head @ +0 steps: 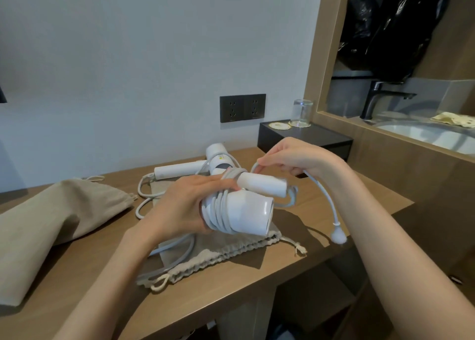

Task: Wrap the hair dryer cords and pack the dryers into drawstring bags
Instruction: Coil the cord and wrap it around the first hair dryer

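Observation:
My left hand (185,206) grips a white hair dryer (253,215) by its body, above the wooden table, with its grey cord wound several times around the barrel. My right hand (295,158) pinches the loose end of that cord (326,198), and the plug (338,237) dangles below. A second white hair dryer (195,168) lies on the table behind, its cord loose in loops. A beige drawstring bag (218,255) lies flat under the held dryer. Another beige bag (54,221) lies at the left.
A wooden table (231,296) carries everything, with its front edge close to me. A black box (305,139) with an upturned glass (302,113) stands at the back right. A dark double wall socket (242,107) sits above. A sink and tap (380,98) lie to the right.

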Available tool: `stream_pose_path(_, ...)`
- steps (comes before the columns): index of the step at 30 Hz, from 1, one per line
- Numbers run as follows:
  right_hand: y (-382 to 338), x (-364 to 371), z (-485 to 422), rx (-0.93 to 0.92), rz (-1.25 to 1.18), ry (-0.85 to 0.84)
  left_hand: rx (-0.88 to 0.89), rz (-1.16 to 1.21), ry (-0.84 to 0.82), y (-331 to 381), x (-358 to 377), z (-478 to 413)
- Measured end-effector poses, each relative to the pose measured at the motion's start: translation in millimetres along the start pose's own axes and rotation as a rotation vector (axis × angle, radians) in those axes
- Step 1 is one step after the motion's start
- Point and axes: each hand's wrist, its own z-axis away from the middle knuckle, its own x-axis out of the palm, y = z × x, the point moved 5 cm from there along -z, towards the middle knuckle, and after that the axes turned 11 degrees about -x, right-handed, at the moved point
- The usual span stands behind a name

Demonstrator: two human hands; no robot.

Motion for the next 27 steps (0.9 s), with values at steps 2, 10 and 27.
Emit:
stream_pose_path(2,-11.1,6.3,-4.9,-0.029,0.067,-0.021,0.042,-0.092,0.027,-2.6,1.3,-2.1)
stream_pose_path(10,-31.0,37.6,-29.3,-0.09,0.325,-0.074,0.029,-0.284,0.052,-29.3,-3.1,-2.9)
stream_pose_path(27,-33.4,85.6,-30.4,-0.414,0.817,-0.032,-0.506,-0.186,-0.148,-72.6,10.0,-5.0)
